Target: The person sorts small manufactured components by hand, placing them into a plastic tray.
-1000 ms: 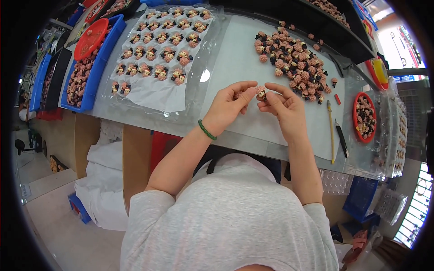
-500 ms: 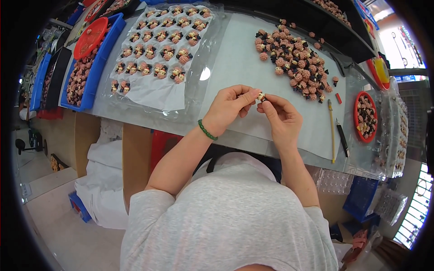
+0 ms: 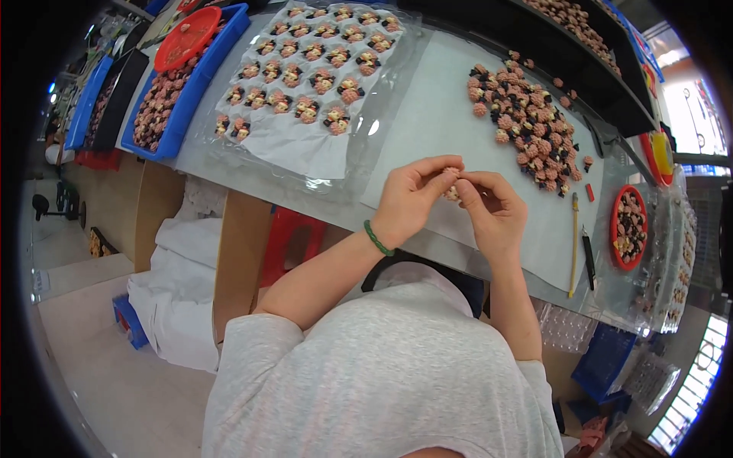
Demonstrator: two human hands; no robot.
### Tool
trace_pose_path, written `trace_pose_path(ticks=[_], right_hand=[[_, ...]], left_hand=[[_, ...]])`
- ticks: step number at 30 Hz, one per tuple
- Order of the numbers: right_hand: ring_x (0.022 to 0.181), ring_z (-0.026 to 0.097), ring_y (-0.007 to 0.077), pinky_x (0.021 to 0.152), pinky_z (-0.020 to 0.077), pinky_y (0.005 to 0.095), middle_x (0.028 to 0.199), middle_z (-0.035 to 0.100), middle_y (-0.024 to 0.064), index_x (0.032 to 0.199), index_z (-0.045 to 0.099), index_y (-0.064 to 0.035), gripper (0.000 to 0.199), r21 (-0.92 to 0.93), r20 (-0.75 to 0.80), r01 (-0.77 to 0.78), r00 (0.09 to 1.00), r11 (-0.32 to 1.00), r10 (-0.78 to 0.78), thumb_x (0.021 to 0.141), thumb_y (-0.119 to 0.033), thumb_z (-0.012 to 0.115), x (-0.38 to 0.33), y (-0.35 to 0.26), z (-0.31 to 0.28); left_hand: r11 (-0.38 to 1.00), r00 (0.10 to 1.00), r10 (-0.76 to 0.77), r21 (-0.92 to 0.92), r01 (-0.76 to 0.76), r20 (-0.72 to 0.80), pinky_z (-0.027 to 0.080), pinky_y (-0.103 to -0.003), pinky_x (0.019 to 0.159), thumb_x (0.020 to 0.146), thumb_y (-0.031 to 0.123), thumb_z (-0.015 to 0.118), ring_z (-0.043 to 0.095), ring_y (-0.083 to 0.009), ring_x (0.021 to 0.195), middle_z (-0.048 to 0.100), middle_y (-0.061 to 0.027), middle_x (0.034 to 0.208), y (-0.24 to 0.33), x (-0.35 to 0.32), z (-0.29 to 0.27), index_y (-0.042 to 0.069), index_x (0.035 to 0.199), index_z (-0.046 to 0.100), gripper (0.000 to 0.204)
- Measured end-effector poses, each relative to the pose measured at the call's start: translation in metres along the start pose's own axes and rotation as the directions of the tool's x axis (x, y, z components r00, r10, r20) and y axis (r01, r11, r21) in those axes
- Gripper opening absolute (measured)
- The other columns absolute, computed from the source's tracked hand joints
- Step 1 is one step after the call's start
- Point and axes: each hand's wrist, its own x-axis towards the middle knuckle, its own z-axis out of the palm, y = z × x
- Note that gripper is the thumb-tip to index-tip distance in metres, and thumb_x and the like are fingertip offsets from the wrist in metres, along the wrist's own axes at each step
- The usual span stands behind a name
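Between my two hands, over the near part of the white paper (image 3: 427,99), is a small figurine (image 3: 452,192) with a bumpy pink top and a pale lower part. My left hand (image 3: 416,197), with a green bead bracelet at its wrist, pinches it between thumb and fingers. From the other side my right hand (image 3: 495,212) grips it with thumb and fingertips. Beyond my right hand lies a loose heap of similar pink and black pieces (image 3: 527,122). At the left, several of these figurines stand in rows on a paper-lined clear tray (image 3: 305,164).
A blue bin (image 3: 200,91) of pink pieces, with a red dish (image 3: 187,38) on top, stands far left. To the right lie a yellow pencil (image 3: 574,244), a black craft knife (image 3: 588,259), a small red stick (image 3: 589,192) and a red bowl (image 3: 628,227) of pieces. A black shelf (image 3: 588,76) borders the back.
The figurine has turned between my fingers, so its pink top now shows. My whole view has shifted, and the table appears moved to the right and slightly lower on that side.
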Motion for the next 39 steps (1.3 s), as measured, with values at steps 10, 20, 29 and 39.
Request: trace_pose_path(ticks=[10,20,29,39], right_hand=[[0.074,0.057,0.0159,0.063,0.0493,0.0268,0.088,0.06,0.013,0.095,0.058,0.0063,0.032,0.206,0.001,-0.138,0.99,0.969,0.141,0.092,-0.022,0.044,-0.01,-0.004,0.012],[0.072,0.057,0.0132,0.062,0.0469,0.024,0.084,0.061,0.0089,0.095,0.06,0.003,0.023,0.052,-0.014,-0.183,0.983,0.982,0.184,0.089,-0.016,0.048,0.003,-0.002,-0.006],[0.08,0.055,0.0212,0.07,0.0443,0.0306,0.083,0.062,0.0066,0.091,0.062,-0.0039,0.018,-0.865,0.014,0.273,0.852,0.422,-0.523,0.073,-0.006,0.062,0.068,0.004,-0.046],[0.076,0.058,0.0105,0.064,0.0455,0.0226,0.089,0.062,0.0059,0.107,0.053,-0.0013,0.025,0.15,0.0,-0.224,0.974,0.963,0.226,0.086,-0.015,0.054,0.052,-0.014,-0.032]], left_hand=[[0.651,0.885,0.459,0.707,-0.274,-0.08,0.043,-0.023,0.07,0.081,0.006,0.057,0.052,-0.0127,0.08,0.056,-0.0101,0.098,0.05,-0.029,-0.035,-0.001,0.114,0.05,0.034],[-0.171,0.791,0.61,0.967,0.191,-0.048,0.039,-0.042,0.082,0.079,0.009,0.053,0.048,-0.0328,0.099,0.053,-0.016,0.109,0.079,-0.02,-0.167,-0.001,0.11,0.05,0.033],[-0.208,0.899,0.38,0.926,0.314,-0.219,0.009,-0.058,0.099,0.091,0.04,0.033,0.016,-0.0303,0.13,0.025,-0.0147,0.139,0.071,-0.028,-0.15,0.005,0.128,0.035,0.051],[0.635,0.863,0.497,0.716,-0.291,-0.091,0.043,-0.024,0.072,0.083,0.008,0.055,0.053,-0.0123,0.082,0.057,-0.0079,0.098,0.063,-0.02,-0.051,0.001,0.101,0.06,0.02]])
